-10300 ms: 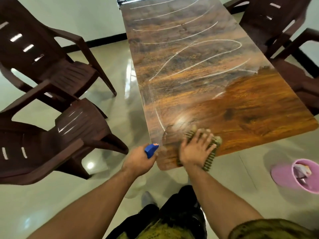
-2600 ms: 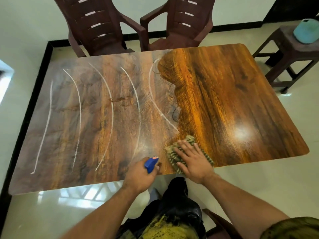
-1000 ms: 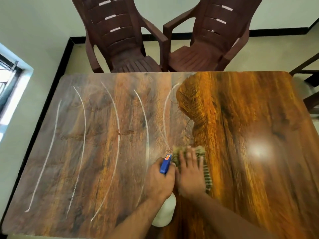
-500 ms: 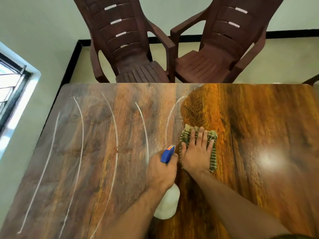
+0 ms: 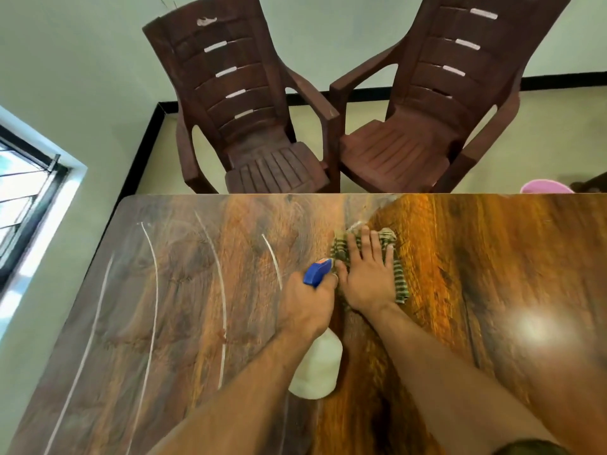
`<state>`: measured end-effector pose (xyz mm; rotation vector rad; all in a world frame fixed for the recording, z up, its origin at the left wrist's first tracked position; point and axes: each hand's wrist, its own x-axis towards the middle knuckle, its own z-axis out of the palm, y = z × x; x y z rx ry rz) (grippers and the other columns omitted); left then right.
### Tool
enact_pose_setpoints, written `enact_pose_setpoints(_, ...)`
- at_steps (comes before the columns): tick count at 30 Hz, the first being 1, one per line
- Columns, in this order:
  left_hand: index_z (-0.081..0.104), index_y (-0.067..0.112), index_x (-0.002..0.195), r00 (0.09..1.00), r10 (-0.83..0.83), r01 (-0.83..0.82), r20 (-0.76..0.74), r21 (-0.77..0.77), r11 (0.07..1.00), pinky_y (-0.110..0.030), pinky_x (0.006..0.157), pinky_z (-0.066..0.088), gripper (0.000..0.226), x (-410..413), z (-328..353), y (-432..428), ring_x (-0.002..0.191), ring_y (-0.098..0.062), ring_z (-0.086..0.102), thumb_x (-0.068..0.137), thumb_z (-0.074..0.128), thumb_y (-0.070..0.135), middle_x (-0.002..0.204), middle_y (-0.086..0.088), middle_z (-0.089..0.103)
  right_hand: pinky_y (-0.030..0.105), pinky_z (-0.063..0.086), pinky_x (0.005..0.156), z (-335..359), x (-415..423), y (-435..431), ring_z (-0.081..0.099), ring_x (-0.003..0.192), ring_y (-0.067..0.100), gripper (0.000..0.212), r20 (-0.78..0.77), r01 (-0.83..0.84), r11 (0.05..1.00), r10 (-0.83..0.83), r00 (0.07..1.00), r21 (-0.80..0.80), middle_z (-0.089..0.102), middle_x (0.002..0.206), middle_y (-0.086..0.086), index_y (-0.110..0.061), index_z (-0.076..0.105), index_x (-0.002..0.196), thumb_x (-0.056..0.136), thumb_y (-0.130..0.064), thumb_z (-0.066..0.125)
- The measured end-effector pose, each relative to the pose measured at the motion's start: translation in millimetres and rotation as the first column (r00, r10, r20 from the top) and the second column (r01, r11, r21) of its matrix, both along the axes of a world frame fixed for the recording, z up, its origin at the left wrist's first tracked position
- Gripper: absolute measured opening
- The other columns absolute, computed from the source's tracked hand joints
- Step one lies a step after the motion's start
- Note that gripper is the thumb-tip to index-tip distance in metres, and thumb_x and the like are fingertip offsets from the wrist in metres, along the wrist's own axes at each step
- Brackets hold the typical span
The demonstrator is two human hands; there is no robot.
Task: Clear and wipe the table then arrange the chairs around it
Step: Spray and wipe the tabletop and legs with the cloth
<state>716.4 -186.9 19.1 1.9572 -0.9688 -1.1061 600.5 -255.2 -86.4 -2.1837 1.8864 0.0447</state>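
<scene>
Striped cloth [image 5: 399, 274] flat on the table [image 5: 492, 274], near the far edge, mid-width. Right hand [image 5: 368, 274] presses it, fingers straight and spread. Left hand [image 5: 307, 305] just beside, wrapped around a white spray bottle [image 5: 317, 369] with a blue nozzle, held over the table. White curved streaks [image 5: 152, 290] on the left part. Two brown chairs [image 5: 249, 126] at the far side, pink bucket [image 5: 545, 187] behind the right edge.
</scene>
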Motion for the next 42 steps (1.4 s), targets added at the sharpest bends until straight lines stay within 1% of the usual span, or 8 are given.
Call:
enact_pose_setpoints(9,0.058,0.018,0.071,0.993,-0.102,0.102,0.059,0.0,0.995,-0.03,0.052,0.038,0.02,17.8,-10.4,-51.4,0.049,-0.014,0.044,0.089,0.066,0.021,0.055,0.002,0.048,0.048,-0.007,0.124,-1.3,-1.4,-58.6,-0.014,0.153,0.016,0.072,0.037,-0.541,0.841,0.541,0.84,0.007,-0.004,0.168,-0.003,-0.032,0.005,0.16,0.095,-0.061,0.019)
enact_pose_setpoints(19,0.06,0.017,0.075,0.998,-0.052,0.052,0.022,0.023,0.998,-0.051,0.062,0.056,0.031,48.0,-22.6,-70.8,0.057,-0.021,0.052,0.074,0.061,0.048,0.061,-0.003,0.053,0.058,-0.001,0.122,-4.1,26.8,-131.7,-0.003,0.154,0.031,0.072,0.012,0.335,0.942,-0.335,0.942,-0.005,0.001,0.168,0.012,-0.015,0.01,0.16,0.1,-0.055,0.016)
enact_pose_setpoints(23,0.065,0.02,0.078,0.997,-0.021,0.019,0.073,0.025,0.999,-0.056,0.064,0.059,0.031,59.9,-18.5,-72.9,0.059,-0.026,0.062,0.074,0.062,0.051,0.062,-0.005,0.061,0.057,-0.008,0.121,-1.8,91.9,-99.8,-0.014,0.153,0.032,0.075,-0.033,-0.194,0.981,0.194,0.981,-0.023,-0.01,0.167,0.011,-0.017,-0.007,0.159,0.101,-0.055,0.023)
enact_pose_setpoints(28,0.062,0.023,0.083,0.996,0.007,-0.013,0.087,0.066,0.998,-0.054,0.072,0.06,0.017,71.6,-10.6,-66.0,0.068,-0.029,0.067,0.082,0.068,0.04,0.072,-0.007,0.066,0.051,-0.003,0.124,-1.5,92.3,-99.2,-0.009,0.154,0.02,0.075,0.001,-0.751,0.66,0.751,0.66,0.017,-0.002,0.168,-0.001,-0.031,0.005,0.16,0.095,-0.061,0.027)
enact_pose_setpoints(32,0.057,0.017,0.066,0.996,0.01,-0.016,0.087,0.073,0.997,-0.039,0.059,0.048,0.026,91.2,-11.9,-51.5,0.054,-0.018,0.049,0.086,0.068,0.029,0.054,0.001,0.048,0.054,-0.003,0.123,-5.9,75.8,-114.9,-0.006,0.154,0.024,0.075,-0.016,-0.168,0.983,0.167,0.986,-0.073,0.001,0.168,0.005,-0.026,0.008,0.16,0.095,-0.063,0.016)
enact_pose_setpoints(35,0.058,0.017,0.069,0.993,-0.001,-0.004,0.119,0.038,0.999,-0.04,0.057,0.047,0.031,103.7,-14.3,-36.7,0.053,-0.024,0.051,0.083,0.064,0.043,0.053,-0.001,0.048,0.058,-0.004,0.121,-4.2,111.7,-109.0,-0.005,0.154,0.03,0.073,0.054,0.294,0.955,-0.293,0.955,-0.025,0.001,0.168,0.011,-0.018,0.011,0.16,0.098,-0.056,0.022)
enact_pose_setpoints(38,0.059,0.019,0.071,0.991,0.006,-0.01,0.133,0.028,1.0,-0.043,0.059,0.051,0.046,117.7,-17.7,-23.9,0.053,-0.021,0.054,0.067,0.051,0.063,0.055,-0.001,0.052,0.056,-0.009,0.12,-7.7,148.7,-88.5,-0.011,0.154,0.027,0.073,0.042,-0.045,0.998,0.047,0.998,-0.032,-0.004,0.168,0.008,-0.021,0.003,0.16,0.099,-0.056,0.022)
enact_pose_setpoints(42,0.065,0.015,0.116,0.993,-0.008,0.007,0.117,0.013,1.0,-0.055,0.089,0.056,0.064,124.2,-22.2,-3.8,0.095,-0.034,0.069,0.075,0.056,0.063,0.102,-0.017,0.07,0.049,-0.01,0.122,-4.3,138.5,-46.7,-0.014,0.153,0.018,0.07,-0.015,-0.604,0.797,0.604,0.797,0.018,-0.009,0.168,-0.001,-0.03,0.001,0.16,0.1,-0.05,0.031)
